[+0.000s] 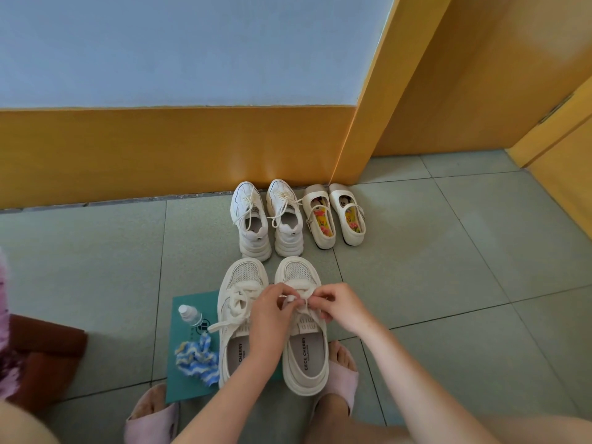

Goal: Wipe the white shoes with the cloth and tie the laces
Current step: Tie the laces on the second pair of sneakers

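Two white mesh-toed shoes stand side by side on the floor in front of me, toes pointing away. The left shoe (238, 299) carries a tied bow with one loose lace end trailing left. Over the right shoe (306, 354) my left hand (269, 315) and my right hand (336, 307) each pinch a part of its white lace (296, 298) at the tongue. A crumpled blue, white and yellow cloth (195, 360) lies left of the shoes on a teal sheet (189, 389).
A small clear bottle (191, 314) with a white cap lies on the teal sheet. White sneakers (267, 219) and strapped flats (334, 216) stand by the orange wall base. My feet in pink slippers (153, 421) frame the shoes. A brown stool (45, 360) is at left.
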